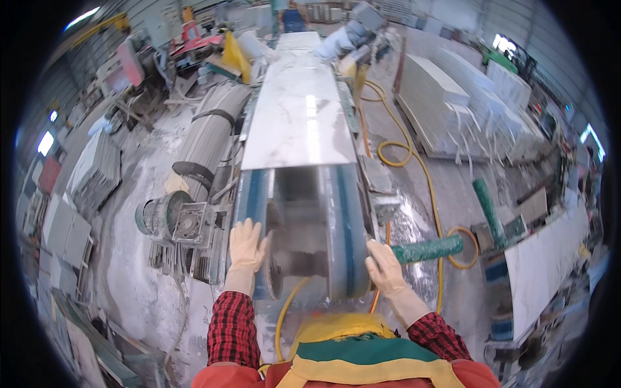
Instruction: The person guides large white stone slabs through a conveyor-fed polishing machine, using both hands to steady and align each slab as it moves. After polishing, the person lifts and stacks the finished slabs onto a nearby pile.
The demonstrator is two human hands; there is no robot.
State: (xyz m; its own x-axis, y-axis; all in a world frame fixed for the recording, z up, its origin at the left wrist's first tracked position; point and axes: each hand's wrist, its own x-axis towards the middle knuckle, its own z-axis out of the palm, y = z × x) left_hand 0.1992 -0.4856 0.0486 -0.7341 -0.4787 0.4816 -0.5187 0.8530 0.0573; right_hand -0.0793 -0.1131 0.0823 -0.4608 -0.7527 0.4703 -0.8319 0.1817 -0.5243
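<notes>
My left hand (248, 244), in a pale glove, lies over the outer side of the left blue belt (257, 184) with its fingers stretched out. It holds nothing. At the right blue belt (349, 216), my gloved right hand (384, 266) is beside the outer edge, fingers extended and nothing in them. Whether either palm touches a belt, I cannot tell. Ahead of both hands, a white, grey-veined stone slab (294, 129) lies flat across the two belts of the conveyor, its near edge beyond my fingertips. The belts curve down over rollers at the near end.
A motor (165, 216) juts out left of the conveyor. A green post (430, 248) sticks out by my right hand. Yellow hose (432, 194) winds over the wet floor. Stacked slabs (446, 103) stand at right. A person (293, 19) is at the far end.
</notes>
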